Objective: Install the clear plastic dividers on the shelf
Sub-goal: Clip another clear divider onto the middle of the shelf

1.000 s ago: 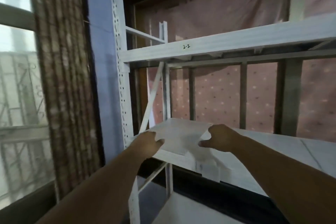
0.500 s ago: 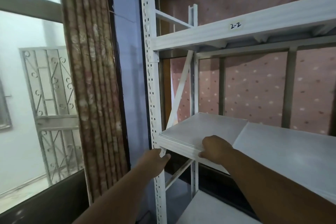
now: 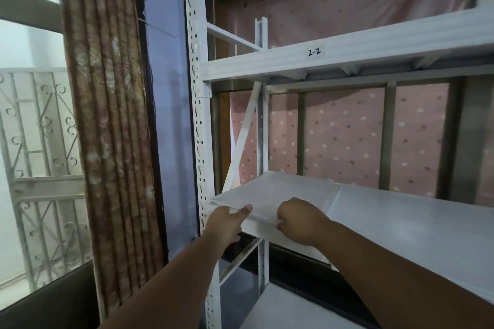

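Note:
A pale, translucent plastic divider sheet (image 3: 278,191) lies flat on the left end of the white metal shelf (image 3: 417,224). My left hand (image 3: 230,224) pinches the sheet's front left edge, thumb on top. My right hand (image 3: 299,220) grips the front edge a little to the right, fingers curled under it. The sheet's front edge is lifted slightly off the shelf lip.
A perforated white upright post (image 3: 199,115) stands just left of my hands. An upper shelf beam labelled "2-2" (image 3: 314,52) runs above. A patterned curtain (image 3: 107,115) and a window with a metal grille (image 3: 40,141) are to the left. A lower shelf (image 3: 288,310) lies beneath.
The view has shifted, so the shelf sits further right and closer. My hands have moved to the sheet's front edge, and the sheet lies flatter on the shelf end.

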